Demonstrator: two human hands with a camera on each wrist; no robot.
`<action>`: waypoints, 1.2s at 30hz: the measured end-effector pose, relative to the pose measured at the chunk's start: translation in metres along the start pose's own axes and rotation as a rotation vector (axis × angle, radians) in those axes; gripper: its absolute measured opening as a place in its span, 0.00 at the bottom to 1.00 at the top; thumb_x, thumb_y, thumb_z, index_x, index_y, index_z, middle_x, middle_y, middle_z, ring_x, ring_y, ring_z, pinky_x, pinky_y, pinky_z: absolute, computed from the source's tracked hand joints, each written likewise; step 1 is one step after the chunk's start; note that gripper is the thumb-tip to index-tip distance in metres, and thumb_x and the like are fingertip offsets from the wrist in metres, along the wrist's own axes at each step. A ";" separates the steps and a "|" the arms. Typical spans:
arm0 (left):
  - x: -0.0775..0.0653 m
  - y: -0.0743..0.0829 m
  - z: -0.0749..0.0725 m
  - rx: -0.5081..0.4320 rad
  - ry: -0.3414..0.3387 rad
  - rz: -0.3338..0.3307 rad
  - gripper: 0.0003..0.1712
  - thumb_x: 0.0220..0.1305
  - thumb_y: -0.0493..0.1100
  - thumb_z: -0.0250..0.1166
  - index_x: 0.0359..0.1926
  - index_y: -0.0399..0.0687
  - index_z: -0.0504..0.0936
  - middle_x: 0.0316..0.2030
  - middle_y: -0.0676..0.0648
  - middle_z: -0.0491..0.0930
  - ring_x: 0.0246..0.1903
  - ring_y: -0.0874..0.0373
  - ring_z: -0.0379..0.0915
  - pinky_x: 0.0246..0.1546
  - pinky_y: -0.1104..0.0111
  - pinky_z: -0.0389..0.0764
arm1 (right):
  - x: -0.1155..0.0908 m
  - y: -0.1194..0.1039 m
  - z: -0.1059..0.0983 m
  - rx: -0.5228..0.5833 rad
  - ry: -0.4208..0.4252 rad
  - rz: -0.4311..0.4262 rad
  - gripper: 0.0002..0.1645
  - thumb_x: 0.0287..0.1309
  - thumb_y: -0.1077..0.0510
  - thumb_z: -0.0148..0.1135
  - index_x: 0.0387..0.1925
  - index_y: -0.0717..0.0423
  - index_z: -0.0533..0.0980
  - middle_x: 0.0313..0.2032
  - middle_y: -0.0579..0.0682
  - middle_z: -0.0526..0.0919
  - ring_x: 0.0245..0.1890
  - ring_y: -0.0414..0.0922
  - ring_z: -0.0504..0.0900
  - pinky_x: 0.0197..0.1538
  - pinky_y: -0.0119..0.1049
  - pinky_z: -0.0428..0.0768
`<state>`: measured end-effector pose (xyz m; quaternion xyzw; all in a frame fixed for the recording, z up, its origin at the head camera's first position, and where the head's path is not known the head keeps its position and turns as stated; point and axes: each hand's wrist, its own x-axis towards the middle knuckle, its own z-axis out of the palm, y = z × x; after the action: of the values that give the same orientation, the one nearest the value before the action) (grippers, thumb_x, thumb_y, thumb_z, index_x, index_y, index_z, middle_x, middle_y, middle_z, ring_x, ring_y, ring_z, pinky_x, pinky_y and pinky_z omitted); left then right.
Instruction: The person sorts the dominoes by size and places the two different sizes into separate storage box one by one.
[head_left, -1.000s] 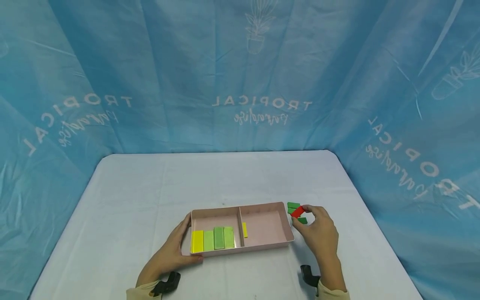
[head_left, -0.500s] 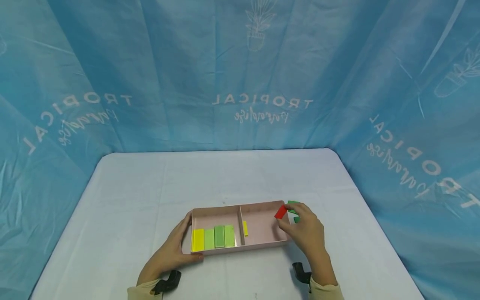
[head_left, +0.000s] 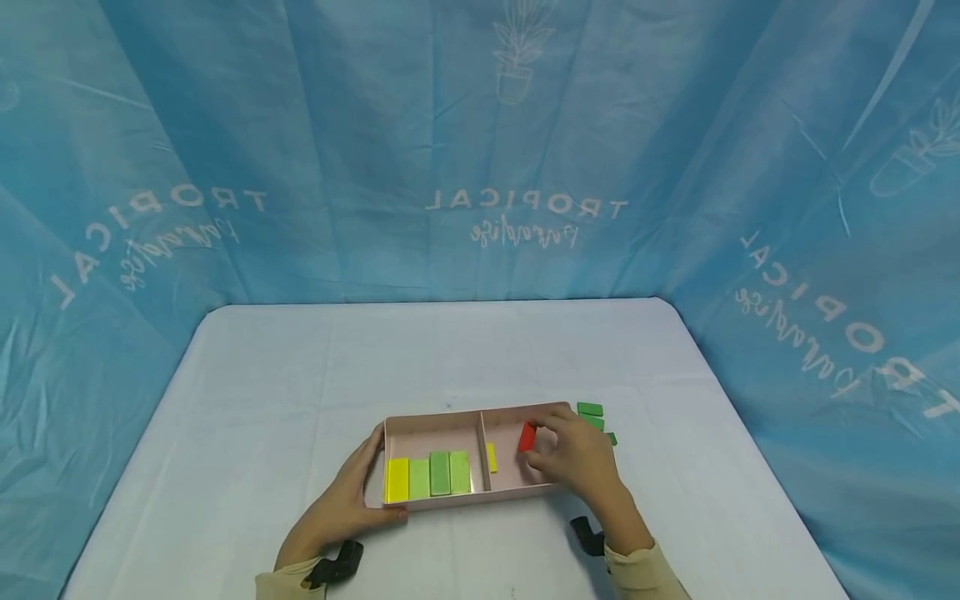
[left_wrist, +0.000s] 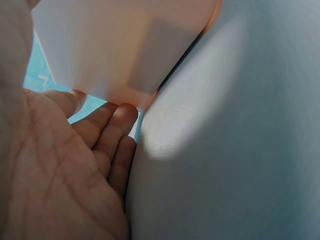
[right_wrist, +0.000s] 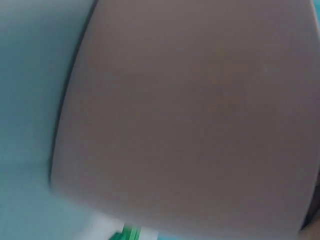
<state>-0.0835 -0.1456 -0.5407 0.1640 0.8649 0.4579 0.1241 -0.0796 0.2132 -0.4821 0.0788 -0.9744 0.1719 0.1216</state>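
Observation:
A shallow pinkish box with a divider lies on the white table. My left hand grips its left end, fingers at the far corner and thumb along the front wall. In the left wrist view, the fingertips of that hand touch the box's end wall. Over the right compartment, my right hand pinches a red rectangular block between thumb and index finger. A narrow yellow block stands against the divider. In the left compartment, a yellow block and several green blocks form a row along the front.
Just beyond the box's right end lie several dark green blocks, partly hidden by my right hand. The box's front wall fills most of the right wrist view. Blue printed curtains surround the table.
My right hand has carried the red block leftward from the green blocks beside the box to over the right compartment. The left hand keeps its grip on the box.

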 end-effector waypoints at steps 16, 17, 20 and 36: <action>0.000 -0.001 0.000 -0.030 0.001 0.017 0.80 0.38 0.60 0.84 0.81 0.48 0.40 0.79 0.40 0.49 0.77 0.36 0.43 0.71 0.34 0.50 | 0.016 -0.013 0.018 -0.021 -0.246 -0.095 0.22 0.37 0.51 0.82 0.40 0.45 0.86 0.39 0.38 0.84 0.33 0.36 0.77 0.37 0.32 0.79; 0.000 -0.001 0.000 -0.029 0.000 0.013 0.80 0.38 0.60 0.84 0.81 0.48 0.40 0.79 0.40 0.49 0.77 0.36 0.43 0.72 0.35 0.50 | 0.017 -0.012 0.019 -0.018 -0.257 -0.097 0.22 0.37 0.51 0.81 0.40 0.45 0.86 0.38 0.37 0.84 0.32 0.36 0.76 0.37 0.32 0.78; 0.000 -0.001 -0.001 -0.033 -0.004 0.010 0.80 0.39 0.60 0.84 0.81 0.48 0.39 0.79 0.40 0.49 0.77 0.36 0.43 0.71 0.34 0.50 | 0.019 -0.012 0.021 0.001 -0.283 -0.111 0.22 0.36 0.52 0.80 0.39 0.46 0.87 0.37 0.37 0.83 0.30 0.35 0.74 0.35 0.30 0.77; 0.000 0.000 0.000 -0.029 0.006 0.023 0.79 0.39 0.60 0.84 0.81 0.47 0.40 0.79 0.40 0.50 0.77 0.37 0.44 0.71 0.34 0.50 | 0.023 -0.009 0.027 0.038 -0.342 -0.162 0.23 0.36 0.53 0.79 0.41 0.46 0.87 0.40 0.39 0.85 0.36 0.36 0.77 0.41 0.34 0.81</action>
<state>-0.0834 -0.1455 -0.5403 0.1706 0.8565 0.4724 0.1186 -0.1053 0.1929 -0.4973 0.1875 -0.9679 0.1641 -0.0337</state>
